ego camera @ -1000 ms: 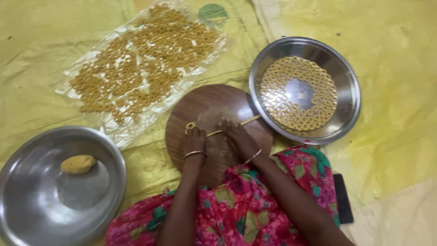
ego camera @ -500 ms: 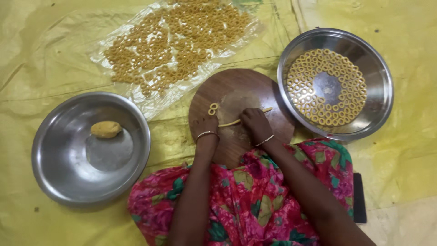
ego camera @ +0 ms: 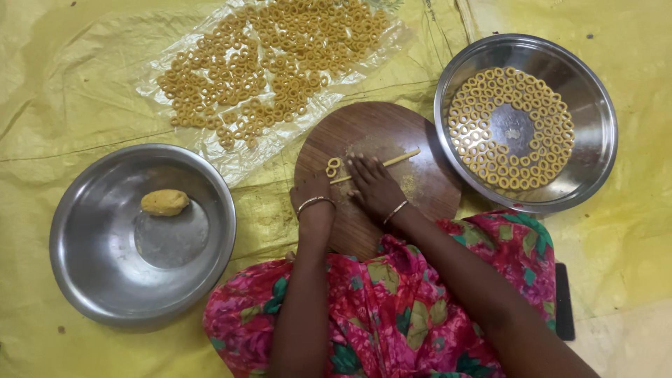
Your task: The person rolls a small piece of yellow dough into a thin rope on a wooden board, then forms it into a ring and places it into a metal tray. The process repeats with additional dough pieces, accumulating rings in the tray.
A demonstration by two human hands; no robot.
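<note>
The right hand [ego camera: 374, 185] lies flat, fingers open, on the thin dough strand [ego camera: 392, 161] on the round wooden board [ego camera: 420, 189], while the left hand [ego camera: 313, 192], loosely curled and grasping nothing, touches small dough rings [ego camera: 333, 166]; the strand looks soft, light and easily torn, so it is best taken gently near an end.

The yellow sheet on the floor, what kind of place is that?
Probably a home floor used for making snacks: a yellow sheet spread out, a round wooden board, steel bowls, and dough rings drying on clear plastic.
</note>
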